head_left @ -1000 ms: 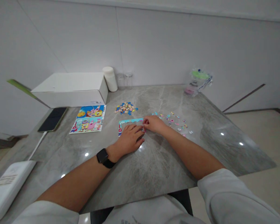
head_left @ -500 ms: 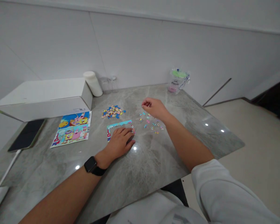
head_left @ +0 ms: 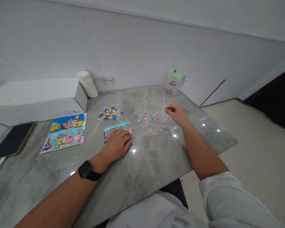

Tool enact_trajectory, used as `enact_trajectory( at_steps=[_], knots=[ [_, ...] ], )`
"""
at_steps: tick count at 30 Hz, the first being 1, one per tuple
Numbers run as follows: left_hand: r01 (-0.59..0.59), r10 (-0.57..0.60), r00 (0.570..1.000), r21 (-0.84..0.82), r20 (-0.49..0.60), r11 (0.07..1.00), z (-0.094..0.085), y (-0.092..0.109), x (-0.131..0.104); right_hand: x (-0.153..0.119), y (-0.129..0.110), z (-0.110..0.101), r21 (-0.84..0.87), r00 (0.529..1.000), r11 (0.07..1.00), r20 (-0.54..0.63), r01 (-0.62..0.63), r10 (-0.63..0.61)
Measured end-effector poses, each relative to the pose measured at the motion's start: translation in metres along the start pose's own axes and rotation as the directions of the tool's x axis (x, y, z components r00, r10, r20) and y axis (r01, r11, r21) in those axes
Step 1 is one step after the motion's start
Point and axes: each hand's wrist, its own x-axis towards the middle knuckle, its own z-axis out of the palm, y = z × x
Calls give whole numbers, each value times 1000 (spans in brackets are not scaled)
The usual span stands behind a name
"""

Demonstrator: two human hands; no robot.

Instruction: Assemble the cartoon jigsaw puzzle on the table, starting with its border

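Observation:
My left hand point(head_left: 116, 143) lies flat with its fingers stretched out over the lower right part of a partly joined jigsaw puzzle point(head_left: 116, 126), whose light blue top edge and left side show. What lies beneath the palm is hidden. To the right, loose puzzle pieces point(head_left: 154, 120) are scattered on the table. My right hand point(head_left: 177, 114) hovers at their far right side, thumb and fingers pinched together. Whether a piece is between those fingertips I cannot make out. A heap of puzzle pieces point(head_left: 109, 113) sits behind the joined puzzle.
A printed cartoon picture sheet point(head_left: 66, 134) lies left of the puzzle, beside a phone point(head_left: 11, 139) on a cable. Along the wall stand a long white box point(head_left: 35, 106), a white bottle point(head_left: 87, 85), clear glasses point(head_left: 104, 85) and a plastic bag point(head_left: 175, 82) with a green-topped container.
My right hand has moved right, from above the left of the scattered pieces to their right side, uncovering more of them. The left hand stays on the puzzle. The view has shifted slightly right.

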Motion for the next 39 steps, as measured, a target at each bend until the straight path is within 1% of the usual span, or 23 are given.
enact_trajectory(
  at_steps=[3,5,7,10,13,16,18,22,25,29,31,34,36,37,39],
  knots=[
    [-1,1,1000,4,-9,1000,0,1,-1,-6,13,5,-68,1000,998,11,-17,18],
    [0,1,1000,8,-12,1000,0,2,-1,-9,13,7,-119,997,993,78,26,-17],
    [4,-3,1000,15,-14,1000,0,2,0,-12,10,9,-166,980,980,181,109,-78],
    [1,0,1000,28,-17,1000,1,1,0,-17,6,15,-234,927,936,332,262,-176],
    [-8,9,1000,32,-24,999,2,0,0,-20,8,23,-253,865,891,441,376,-240],
    [-8,9,1000,30,-26,1000,3,0,0,-22,11,28,-248,816,864,512,439,-267],
    [-7,8,1000,25,-22,1000,3,0,0,-22,12,30,-258,803,854,536,451,-262],
    [1,0,1000,12,-14,1000,4,2,0,-24,12,32,-287,811,855,539,432,-228],
    [8,-7,1000,3,-15,1000,3,3,0,-24,12,34,-296,834,862,505,410,-223],
    [19,-19,1000,-4,-4,1000,1,6,1,-23,8,33,-254,861,889,447,380,-241],
    [23,-23,1000,-12,-2,1000,1,7,1,-23,4,32,-213,881,922,422,325,-213],
    [33,-33,999,-16,-16,999,0,8,0,-21,-6,33,-97,914,969,365,227,-177],
    [39,-40,999,-13,-20,999,1,9,0,-19,-16,35,-22,925,979,332,201,-183],
    [40,-40,999,-13,-21,999,1,9,0,-17,-23,36,2,926,980,329,198,-188],
    [36,-37,999,-17,-23,999,2,9,-1,-13,-41,37,46,913,981,361,188,-191]
  ],
)
